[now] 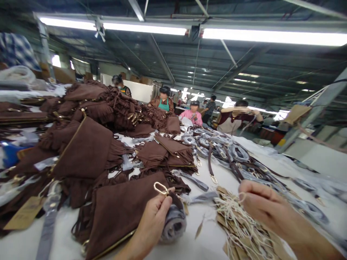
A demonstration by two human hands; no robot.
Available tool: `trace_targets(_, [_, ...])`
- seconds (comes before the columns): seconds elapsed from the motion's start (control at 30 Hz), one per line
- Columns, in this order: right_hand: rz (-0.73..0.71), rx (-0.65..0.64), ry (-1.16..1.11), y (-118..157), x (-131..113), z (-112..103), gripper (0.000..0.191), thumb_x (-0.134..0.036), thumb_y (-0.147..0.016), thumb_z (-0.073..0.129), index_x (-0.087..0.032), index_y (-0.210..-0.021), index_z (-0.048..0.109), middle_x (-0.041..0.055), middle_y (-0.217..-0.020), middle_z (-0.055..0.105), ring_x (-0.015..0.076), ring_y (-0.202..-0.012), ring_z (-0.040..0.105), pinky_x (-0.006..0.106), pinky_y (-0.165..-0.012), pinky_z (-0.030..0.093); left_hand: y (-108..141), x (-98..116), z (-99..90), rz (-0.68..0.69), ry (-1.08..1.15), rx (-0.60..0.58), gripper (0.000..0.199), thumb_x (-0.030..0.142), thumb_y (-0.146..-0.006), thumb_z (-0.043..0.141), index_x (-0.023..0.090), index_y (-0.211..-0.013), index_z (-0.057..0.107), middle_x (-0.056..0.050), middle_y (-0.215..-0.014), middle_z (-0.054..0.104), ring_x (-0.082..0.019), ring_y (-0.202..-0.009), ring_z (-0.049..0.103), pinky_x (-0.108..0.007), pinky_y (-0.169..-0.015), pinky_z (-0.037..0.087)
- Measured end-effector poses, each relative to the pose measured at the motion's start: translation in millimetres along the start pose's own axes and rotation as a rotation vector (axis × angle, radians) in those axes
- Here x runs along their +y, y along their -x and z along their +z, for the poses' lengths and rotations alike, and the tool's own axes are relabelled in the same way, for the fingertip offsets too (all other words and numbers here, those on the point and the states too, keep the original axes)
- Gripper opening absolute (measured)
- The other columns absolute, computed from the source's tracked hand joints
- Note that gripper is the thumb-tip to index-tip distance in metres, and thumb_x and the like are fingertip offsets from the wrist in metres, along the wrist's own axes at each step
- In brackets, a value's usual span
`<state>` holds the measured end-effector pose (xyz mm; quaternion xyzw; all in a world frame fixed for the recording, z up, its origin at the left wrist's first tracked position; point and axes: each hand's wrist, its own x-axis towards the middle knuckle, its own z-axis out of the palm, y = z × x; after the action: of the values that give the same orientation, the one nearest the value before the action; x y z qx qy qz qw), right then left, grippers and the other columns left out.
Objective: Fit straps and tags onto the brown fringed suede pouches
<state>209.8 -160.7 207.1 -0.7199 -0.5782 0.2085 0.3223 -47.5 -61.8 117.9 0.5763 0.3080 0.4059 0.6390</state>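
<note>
My left hand (155, 216) is closed around the end of a rolled strap (175, 225) wrapped in clear plastic. The strap's gold clasp (160, 187) sticks up above my thumb. Beside that hand lies a brown fringed bag (123, 207) with a gold zipper along its lower edge. My right hand (264, 206) is closed in a pinch, with a small loop of white string (242, 197) at its fingertips. Directly below it is a heap of brown card tags (230, 231) with tangled white strings. Whether a card hangs from the pinched loop cannot be made out.
Piled brown fringed bags (89, 144) cover the left and back of the white table (202, 242). Plastic-wrapped straps (238, 153) spread along the right. A card tag (24, 213) and another wrapped strap (50, 222) lie front left. Several people stand or sit beyond the table.
</note>
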Motion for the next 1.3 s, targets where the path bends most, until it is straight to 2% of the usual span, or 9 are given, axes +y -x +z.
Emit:
trace_targets(0.17, [0.185,0.197,0.17,-12,50,-60,0.032,-0.046,-0.08,0.053,-0.023,-0.058,0.057,-0.0042,-0.046,0.05,0.0127,-0.044,0.042,0.023,-0.046,0.03,-8,2,-3.7,-0.084,0.076,0.031,0.06,0.061,-0.07,0.066,0.013,-0.106,0.07,-0.008,-0.099,0.073,-0.03,-0.102,0.063,-0.034,-0.086,0.052])
trace_targets(0.3, [0.101,0.103,0.096,-10,39,-75,0.033,-0.05,-0.081,0.053,-0.02,-0.07,0.058,-0.002,-0.059,0.057,0.0129,-0.055,0.047,0.024,-0.056,0.036,-10,0,-3.7,-0.135,0.116,-0.007,0.066,0.064,-0.064,0.071,0.015,-0.108,0.07,-0.008,-0.101,0.073,-0.032,-0.111,0.059,-0.032,-0.082,0.053])
trace_targets(0.37, [0.055,0.038,0.035,-9,24,-61,0.034,-0.051,-0.082,0.054,-0.019,-0.07,0.057,-0.0023,-0.06,0.056,0.0123,-0.057,0.046,0.024,-0.058,0.036,-8,-1,-2.0,-0.142,0.139,-0.015,0.071,0.067,-0.062,0.071,0.015,-0.109,0.069,-0.008,-0.103,0.072,-0.032,-0.111,0.058,-0.033,-0.084,0.052])
trace_targets(0.47, [0.03,-0.077,-0.025,-8,1,-20,0.033,-0.049,-0.085,0.05,-0.019,-0.072,0.055,-0.0063,-0.054,0.044,0.0102,-0.05,0.036,0.023,-0.05,0.029,-6,-4,0.9,-0.123,0.158,-0.012,0.073,0.069,-0.061,0.071,0.014,-0.109,0.07,-0.008,-0.106,0.071,-0.031,-0.107,0.06,-0.036,-0.088,0.05])
trace_targets(0.57, [-0.096,-0.117,0.118,-2,-26,23,0.027,-0.04,-0.086,0.049,-0.019,-0.069,0.055,-0.0059,-0.054,0.042,0.0104,-0.052,0.037,0.023,-0.05,0.027,-5,-7,2.1,-0.072,0.143,-0.008,0.069,0.065,-0.065,0.07,0.014,-0.111,0.069,-0.01,-0.11,0.07,-0.031,-0.108,0.06,-0.038,-0.094,0.048])
trace_targets(0.67, [-0.28,-0.071,0.325,3,-52,49,0.024,-0.029,-0.087,0.047,-0.02,-0.067,0.055,-0.0045,-0.056,0.048,0.0106,-0.054,0.044,0.023,-0.053,0.028,-4,-8,2.4,-0.025,0.102,-0.007,0.066,0.061,-0.072,0.067,0.014,-0.118,0.065,-0.011,-0.113,0.069,-0.031,-0.108,0.06,-0.04,-0.098,0.045])
trace_targets(0.8, [-0.408,-0.054,0.46,1,-71,61,0.024,-0.024,-0.088,0.044,-0.021,-0.067,0.055,-0.0041,-0.057,0.054,0.0101,-0.052,0.046,0.024,-0.055,0.028,1,-7,4.0,0.014,0.061,-0.037,0.061,0.056,-0.078,0.064,0.014,-0.123,0.063,-0.012,-0.121,0.066,-0.03,-0.111,0.059,-0.042,-0.103,0.042])
trace_targets(1.13, [-0.42,-0.073,0.624,-6,-86,66,0.021,-0.017,-0.084,0.046,-0.021,-0.066,0.057,-0.0023,-0.059,0.06,0.0112,-0.053,0.047,0.026,-0.054,0.022,5,-7,2.9,0.15,-0.098,-0.075,0.043,0.035,-0.088,0.055,0.021,-0.129,0.059,-0.008,-0.128,0.062,-0.026,-0.12,0.055,-0.039,-0.108,0.039])
trace_targets(1.3, [-0.392,-0.116,0.635,-8,-92,68,0.02,-0.016,-0.084,0.047,-0.021,-0.068,0.059,-0.0013,-0.063,0.063,0.012,-0.057,0.05,0.026,-0.055,0.021,3,-9,-4.1,0.389,-0.347,-0.036,0.039,0.023,-0.086,0.06,0.024,-0.125,0.06,-0.006,-0.116,0.068,-0.02,-0.105,0.063,-0.03,-0.097,0.046])
